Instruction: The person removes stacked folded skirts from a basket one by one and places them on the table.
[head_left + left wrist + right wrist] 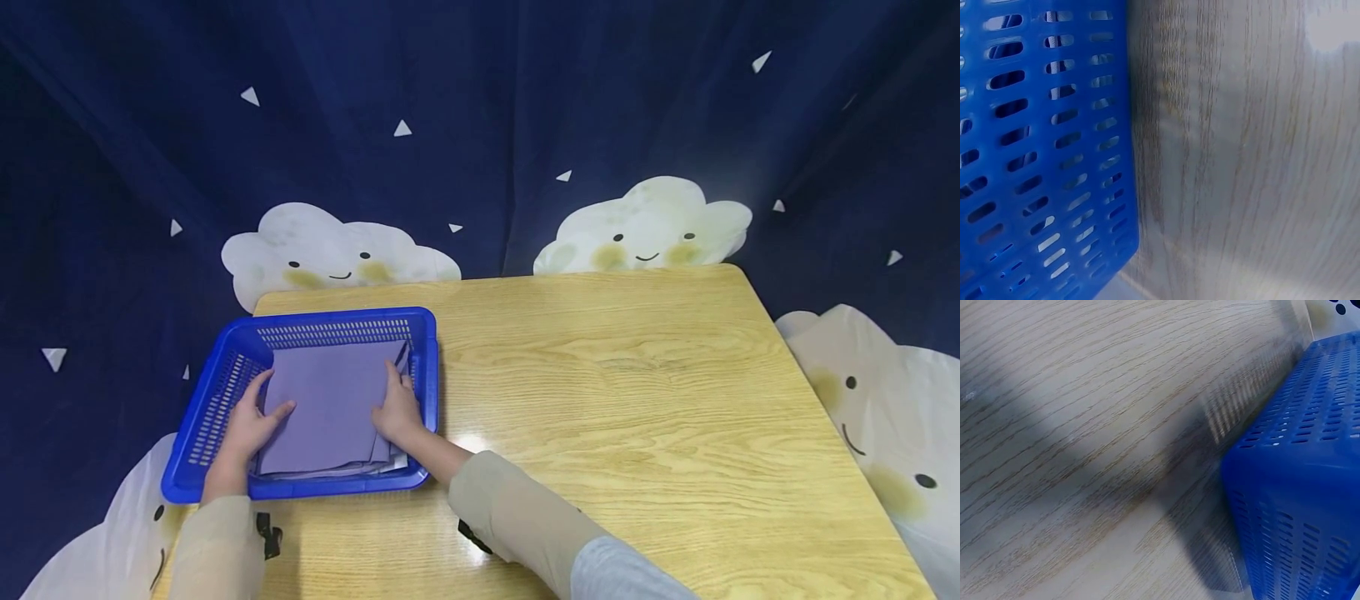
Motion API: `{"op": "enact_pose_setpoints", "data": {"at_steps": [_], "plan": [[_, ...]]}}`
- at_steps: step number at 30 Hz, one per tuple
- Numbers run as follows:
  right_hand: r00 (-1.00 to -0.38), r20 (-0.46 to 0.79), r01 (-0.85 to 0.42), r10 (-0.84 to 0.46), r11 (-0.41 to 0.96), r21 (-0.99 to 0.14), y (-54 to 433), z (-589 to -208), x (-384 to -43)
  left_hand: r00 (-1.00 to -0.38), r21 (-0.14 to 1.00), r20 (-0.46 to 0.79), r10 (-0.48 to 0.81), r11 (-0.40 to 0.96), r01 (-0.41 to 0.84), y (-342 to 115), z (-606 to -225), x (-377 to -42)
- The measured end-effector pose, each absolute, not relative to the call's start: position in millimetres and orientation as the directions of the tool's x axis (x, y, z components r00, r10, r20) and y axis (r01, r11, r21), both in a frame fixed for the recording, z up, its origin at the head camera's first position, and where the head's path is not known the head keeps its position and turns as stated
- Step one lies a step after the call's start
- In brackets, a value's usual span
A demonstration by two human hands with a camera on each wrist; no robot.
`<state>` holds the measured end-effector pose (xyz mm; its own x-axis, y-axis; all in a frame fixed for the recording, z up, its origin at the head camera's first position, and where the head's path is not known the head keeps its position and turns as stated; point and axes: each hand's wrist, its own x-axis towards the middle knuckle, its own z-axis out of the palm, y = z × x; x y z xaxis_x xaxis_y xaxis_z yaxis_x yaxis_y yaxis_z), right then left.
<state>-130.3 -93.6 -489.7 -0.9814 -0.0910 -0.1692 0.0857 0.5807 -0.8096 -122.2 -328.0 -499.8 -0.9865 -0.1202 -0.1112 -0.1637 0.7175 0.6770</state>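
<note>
A folded purple cloth (330,404) lies flat on top of other layers inside a blue plastic basket (429,358). At the cloth's left edge is my left hand (246,427), its thumb spread over the top and its fingers along the side near the basket wall. My right hand (399,412) rests at the right edge, index finger stretched toward the far corner and thumb on the cloth. Some loose layers and a whitish piece show under the near right corner. Neither wrist view shows a hand, only the basket's slotted outer walls.
The basket stands at the left of a light wooden table (622,400). Behind the table hangs a dark blue curtain (480,108) with smiling clouds and small white triangles. Black strap ends (267,535) hang beside the left sleeve (221,542).
</note>
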Motion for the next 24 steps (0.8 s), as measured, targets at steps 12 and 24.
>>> {"op": "enact_pose_setpoints", "data": {"at_steps": [12,24], "plan": [[-0.991,-0.092,0.023,-0.1,0.545,-0.838,-92.4,-490.2,-131.4,-0.975,0.725,-0.148,-0.168,0.652,-0.222,-327.9,-498.5,-123.0],[-0.994,-0.038,-0.015,-0.1,0.486,-0.874,-90.4,-488.5,-131.1,-0.972,0.731,-0.137,-0.19,0.643,-0.228,-325.1,-495.4,-122.1]]}}
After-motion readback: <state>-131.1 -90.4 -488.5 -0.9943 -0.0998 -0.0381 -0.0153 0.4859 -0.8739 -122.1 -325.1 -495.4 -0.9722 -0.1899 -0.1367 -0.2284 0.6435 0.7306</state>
